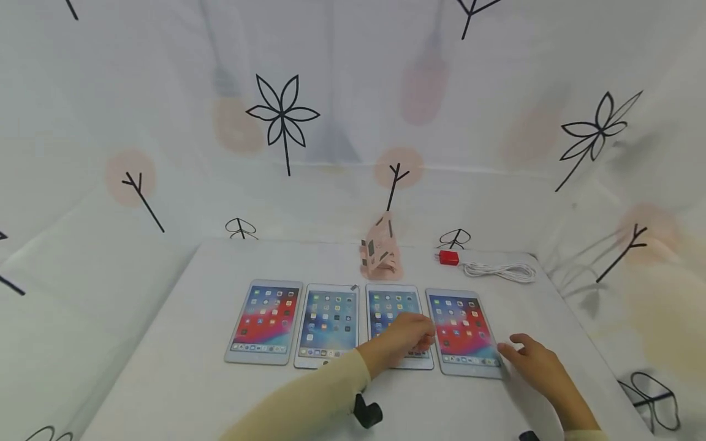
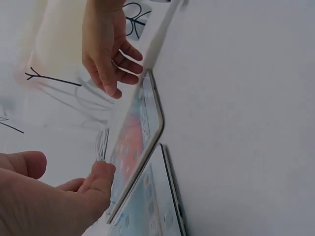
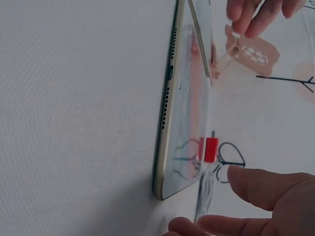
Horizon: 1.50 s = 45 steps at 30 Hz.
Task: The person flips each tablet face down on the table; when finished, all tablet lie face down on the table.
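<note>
Several white-framed tablets lie face up in a row, screens lit. My left hand [image 1: 405, 337] hovers over the third tablet [image 1: 393, 300], its loosely bent fingers close to the left edge of the rightmost tablet [image 1: 463, 331]. In the left wrist view nothing shows between that hand's thumb and fingers [image 2: 101, 184]; whether they touch the edge I cannot tell. By the lower right corner of the rightmost tablet is my right hand [image 1: 535, 364], thumb and fingers apart. The right wrist view shows that tablet's edge [image 3: 167, 98] with its port, and the right hand [image 3: 280, 206] holding nothing.
Further left lie a red-screened tablet [image 1: 265, 321] and a blue-screened tablet [image 1: 329, 321]. Behind the row stand a pink folding stand [image 1: 382, 248], a red charger plug [image 1: 448, 258] and a coiled white cable [image 1: 499, 271]. A patterned curtain [image 1: 353, 122] borders the white table [image 1: 182, 367].
</note>
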{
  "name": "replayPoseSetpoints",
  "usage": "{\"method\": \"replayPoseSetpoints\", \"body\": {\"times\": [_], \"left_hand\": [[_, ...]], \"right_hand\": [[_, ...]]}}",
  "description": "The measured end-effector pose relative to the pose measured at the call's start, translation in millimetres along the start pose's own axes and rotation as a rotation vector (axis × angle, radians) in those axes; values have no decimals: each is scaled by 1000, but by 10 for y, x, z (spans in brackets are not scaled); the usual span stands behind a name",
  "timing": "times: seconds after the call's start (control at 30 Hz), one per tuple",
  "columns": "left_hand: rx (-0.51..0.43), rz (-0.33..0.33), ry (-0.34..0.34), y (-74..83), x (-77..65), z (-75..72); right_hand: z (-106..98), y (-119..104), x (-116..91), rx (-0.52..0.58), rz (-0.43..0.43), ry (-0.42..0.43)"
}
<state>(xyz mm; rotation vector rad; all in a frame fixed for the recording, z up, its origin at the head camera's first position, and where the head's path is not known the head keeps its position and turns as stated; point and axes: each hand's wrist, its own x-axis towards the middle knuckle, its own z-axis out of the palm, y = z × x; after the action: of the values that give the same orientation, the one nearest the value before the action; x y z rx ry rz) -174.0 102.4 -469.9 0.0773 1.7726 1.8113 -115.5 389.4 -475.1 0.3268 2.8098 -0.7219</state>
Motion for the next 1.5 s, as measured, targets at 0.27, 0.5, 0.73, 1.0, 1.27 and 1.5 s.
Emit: {"method": "replayPoseSetpoints", "body": {"times": [0.27, 0.5, 0.73, 1.0, 1.27, 1.5], "left_hand": [[-87, -58, 100, 28, 175, 336], [-44, -63, 84, -13, 173, 385], [-31, -40, 43, -37, 143, 388], [21, -42, 32, -30, 136, 406], [34, -49, -9, 9, 131, 395], [-58, -32, -103, 7, 190, 329]], "right_hand": [[14, -27, 72, 24, 56, -43], [76, -37, 74, 110, 96, -79], [138, -40, 35, 226, 157, -61], [182, 34, 19, 496, 206, -75], [254, -2, -142, 1246, -9, -40], [252, -308, -252, 1404, -161, -13]]}}
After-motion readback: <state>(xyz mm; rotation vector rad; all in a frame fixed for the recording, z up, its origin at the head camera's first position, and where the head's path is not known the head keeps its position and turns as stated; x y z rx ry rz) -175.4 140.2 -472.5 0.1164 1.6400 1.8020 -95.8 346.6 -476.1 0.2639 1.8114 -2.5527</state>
